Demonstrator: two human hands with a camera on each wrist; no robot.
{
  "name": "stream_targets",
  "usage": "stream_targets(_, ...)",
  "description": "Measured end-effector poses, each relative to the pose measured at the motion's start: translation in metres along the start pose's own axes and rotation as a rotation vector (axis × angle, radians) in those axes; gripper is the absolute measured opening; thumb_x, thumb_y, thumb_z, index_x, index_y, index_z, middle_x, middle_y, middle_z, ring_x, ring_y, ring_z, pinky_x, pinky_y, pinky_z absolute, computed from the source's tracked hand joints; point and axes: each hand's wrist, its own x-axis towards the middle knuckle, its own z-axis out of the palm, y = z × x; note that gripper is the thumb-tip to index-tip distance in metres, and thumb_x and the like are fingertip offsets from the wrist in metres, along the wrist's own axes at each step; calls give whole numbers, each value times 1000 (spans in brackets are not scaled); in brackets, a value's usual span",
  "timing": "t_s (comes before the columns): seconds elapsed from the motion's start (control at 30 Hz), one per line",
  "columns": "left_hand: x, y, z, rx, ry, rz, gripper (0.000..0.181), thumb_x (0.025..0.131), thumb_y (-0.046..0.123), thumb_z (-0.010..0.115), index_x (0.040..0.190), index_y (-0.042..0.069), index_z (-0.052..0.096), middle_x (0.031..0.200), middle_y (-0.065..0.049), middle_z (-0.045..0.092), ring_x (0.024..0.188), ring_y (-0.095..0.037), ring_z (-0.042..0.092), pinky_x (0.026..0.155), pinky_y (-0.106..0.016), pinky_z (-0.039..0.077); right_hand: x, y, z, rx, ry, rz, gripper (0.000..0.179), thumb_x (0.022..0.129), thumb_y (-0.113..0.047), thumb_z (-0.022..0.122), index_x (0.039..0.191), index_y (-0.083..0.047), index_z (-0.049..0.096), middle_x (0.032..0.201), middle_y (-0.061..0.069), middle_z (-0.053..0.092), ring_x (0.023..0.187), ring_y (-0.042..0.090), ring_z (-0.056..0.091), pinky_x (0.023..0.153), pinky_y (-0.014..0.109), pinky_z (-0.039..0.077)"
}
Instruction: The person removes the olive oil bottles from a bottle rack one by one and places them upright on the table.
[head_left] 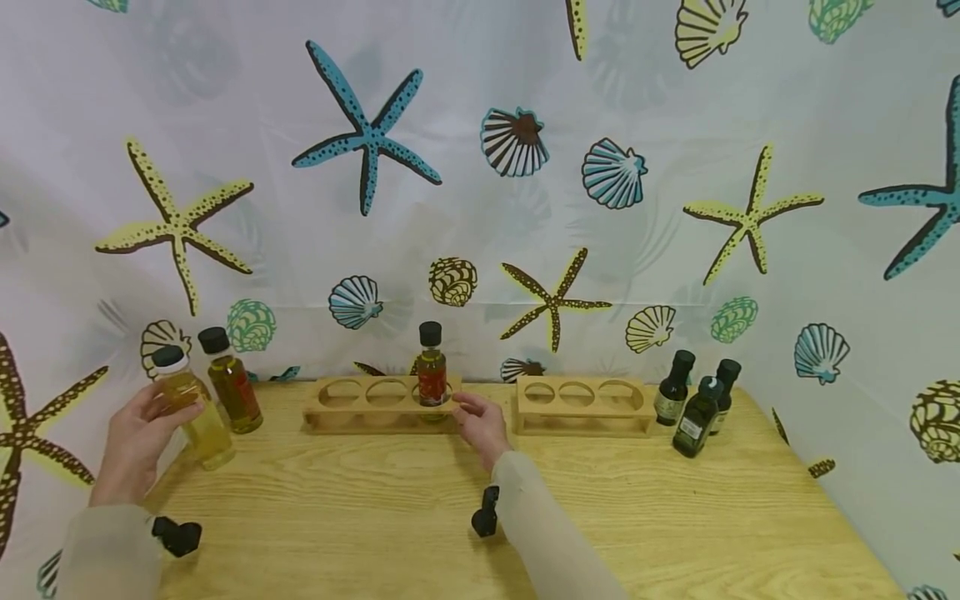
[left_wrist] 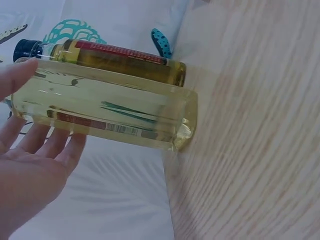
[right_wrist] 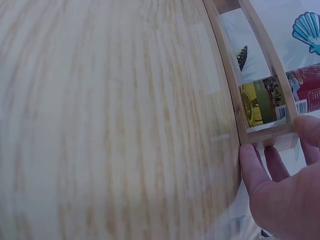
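Note:
My left hand [head_left: 138,442] grips a clear bottle of pale yellow oil [head_left: 202,425] with a black cap, thumb on one side and fingers on the other. The bottle leans slightly; whether its base touches the table cannot be told. Just behind it stands a darker oil bottle [head_left: 238,396] with a red label. At the right end of the left wooden bottle rack [head_left: 360,409], my right hand [head_left: 480,427] holds the end piece between thumb and fingers, clearly seen in the right wrist view. A red-labelled oil bottle [head_left: 432,379] stands upright in that rack's rightmost hole.
To the right, a second wooden rack [head_left: 585,409] shows bare holes. Beside it stand three dark bottles [head_left: 697,423] with black caps, close together. Everything rests on a wooden table [head_left: 360,517] against a curtain [head_left: 465,217] printed with shells and starfish.

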Motion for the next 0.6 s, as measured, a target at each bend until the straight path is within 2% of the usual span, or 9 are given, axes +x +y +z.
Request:
stream_targets(0.07, -2, 2, 1, -51, 47, -9, 86, 86, 44, 72, 155, 38, 22, 153, 12, 37, 139, -17, 33, 121, -54, 11, 9, 9, 0, -1, 5, 0, 32, 99, -12, 57, 130, -9, 64, 131, 15, 59, 106, 30, 61, 77, 35, 50)
stream_targets(0.13, -3, 6, 2, -118, 105, -16, 88, 82, 40, 78, 154, 36, 28, 143, 14, 45, 126, -10, 42, 121, -37, 23, 16, 16, 0, 2, 6, 2, 31, 99, -13, 59, 129, -11, 66, 131, 14, 59, 110, 30, 61, 79, 36, 52)
stream_targets(0.2, -4, 12, 3, -193, 161, -13, 87, 78, 35, 83, 152, 32, 36, 132, 15, 52, 112, -2, 46, 107, -17, 37, 19, 19, -1, 3, 5, 2, 30, 99, -14, 59, 128, -13, 67, 132, 14, 59, 113, 30, 61, 82, 37, 53)
stream_targets(0.27, -6, 17, 5, -229, 215, -7, 83, 75, 32, 86, 147, 29, 46, 121, 19, 56, 103, 3, 48, 82, -6, 42, 20, 20, -2, 3, 4, 3, 30, 99, -14, 59, 127, -14, 67, 133, 13, 59, 116, 30, 60, 86, 39, 54)
stream_targets(0.3, -7, 20, 6, -251, 241, 0, 79, 74, 30, 87, 144, 27, 50, 113, 21, 57, 98, 4, 49, 72, -5, 41, 20, 20, -2, 3, 1, 2, 30, 99, -14, 59, 127, -15, 67, 133, 14, 58, 117, 30, 60, 88, 40, 54)
stream_targets(0.37, -9, 24, 8, -289, 293, 18, 71, 73, 27, 88, 138, 24, 58, 106, 20, 60, 94, 4, 52, 66, -5, 41, 19, 20, -2, 6, 1, 5, 29, 99, -14, 59, 127, -15, 67, 134, 13, 58, 118, 29, 60, 89, 40, 54)
stream_targets(0.6, -10, 32, 17, -420, 506, 141, 48, 73, 20, 87, 118, 13, 72, 99, 12, 67, 90, -3, 56, 67, -6, 46, 20, 20, -1, 7, 9, -7, 29, 98, -13, 59, 126, -14, 67, 132, 13, 58, 113, 28, 61, 82, 36, 54)
